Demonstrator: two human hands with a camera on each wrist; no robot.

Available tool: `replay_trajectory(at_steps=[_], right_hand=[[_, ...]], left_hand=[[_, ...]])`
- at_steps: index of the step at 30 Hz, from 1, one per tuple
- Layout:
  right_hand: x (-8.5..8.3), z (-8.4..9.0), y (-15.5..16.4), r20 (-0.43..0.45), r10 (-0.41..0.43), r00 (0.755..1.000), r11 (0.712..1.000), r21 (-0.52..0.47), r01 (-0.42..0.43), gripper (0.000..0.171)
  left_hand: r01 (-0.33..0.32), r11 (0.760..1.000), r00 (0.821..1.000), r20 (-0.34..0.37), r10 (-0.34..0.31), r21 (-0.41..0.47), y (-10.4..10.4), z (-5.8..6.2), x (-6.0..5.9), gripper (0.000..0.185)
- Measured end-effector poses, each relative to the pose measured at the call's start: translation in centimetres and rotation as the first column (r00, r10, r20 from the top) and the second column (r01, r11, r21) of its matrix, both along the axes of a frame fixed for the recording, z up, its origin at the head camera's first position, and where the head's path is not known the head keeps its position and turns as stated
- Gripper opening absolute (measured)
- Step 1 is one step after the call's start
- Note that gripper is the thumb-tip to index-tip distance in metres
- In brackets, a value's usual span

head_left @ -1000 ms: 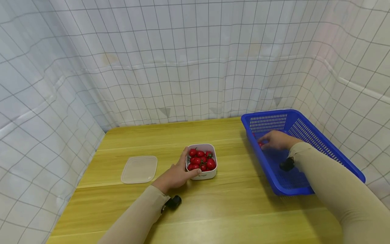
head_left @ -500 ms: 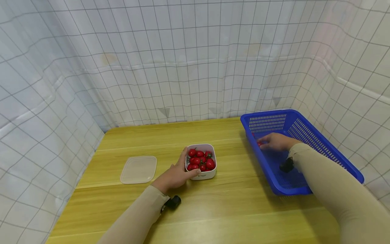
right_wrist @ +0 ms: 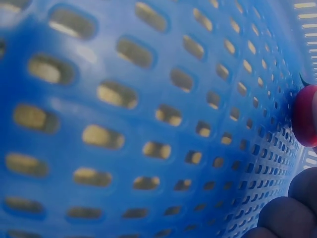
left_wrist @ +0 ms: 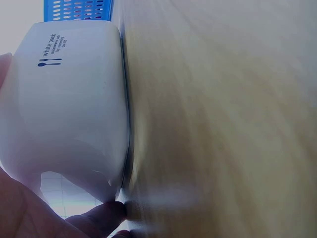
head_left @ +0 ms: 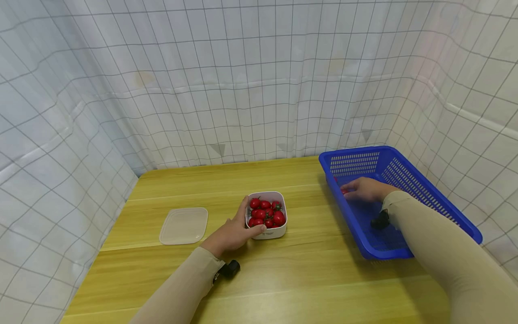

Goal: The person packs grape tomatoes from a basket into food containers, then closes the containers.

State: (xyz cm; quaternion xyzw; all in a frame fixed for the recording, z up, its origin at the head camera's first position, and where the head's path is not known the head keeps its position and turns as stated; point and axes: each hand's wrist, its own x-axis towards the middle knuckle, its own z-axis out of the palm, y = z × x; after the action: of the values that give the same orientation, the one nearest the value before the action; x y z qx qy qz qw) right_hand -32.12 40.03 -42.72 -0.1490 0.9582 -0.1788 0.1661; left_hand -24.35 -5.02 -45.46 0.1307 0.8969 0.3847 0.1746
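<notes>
My left hand (head_left: 231,232) grips a square white food container (head_left: 277,233) from its left side, thumb along the front and fingers round the back. Several red cherry tomatoes (head_left: 259,214) fill it, a few with green stems. Printed lettering shows on the container wall (left_wrist: 74,104) in the left wrist view. Over at the right, my right hand (head_left: 369,189) is down inside a blue plastic basket (head_left: 356,226), close to its left wall. It pinches a cherry tomato (right_wrist: 303,118) with a green stem, partly cut off by the right wrist view's edge.
A flat translucent lid (head_left: 184,226) lies on the wooden table (head_left: 283,288) to the left of the container. Another bit of red, a tomato (head_left: 335,179), shows at the basket's left wall. White gridded curtains (head_left: 259,90) enclose the table at the back and sides.
My right hand has dipped very slightly lower at the basket's left wall, staying at the tomato. The left hand and container have stayed in place.
</notes>
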Motion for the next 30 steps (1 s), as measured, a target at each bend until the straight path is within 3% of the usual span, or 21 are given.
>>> replay_trajectory(at_steps=[30], right_hand=[[-0.10,-0.06,-0.03,0.031,-0.002,1.000,1.000,0.020,0.001,0.054]], left_hand=[[0.007,1.000,1.000,-0.003,-0.007,0.021,-0.11,-0.10,0.08,0.112]])
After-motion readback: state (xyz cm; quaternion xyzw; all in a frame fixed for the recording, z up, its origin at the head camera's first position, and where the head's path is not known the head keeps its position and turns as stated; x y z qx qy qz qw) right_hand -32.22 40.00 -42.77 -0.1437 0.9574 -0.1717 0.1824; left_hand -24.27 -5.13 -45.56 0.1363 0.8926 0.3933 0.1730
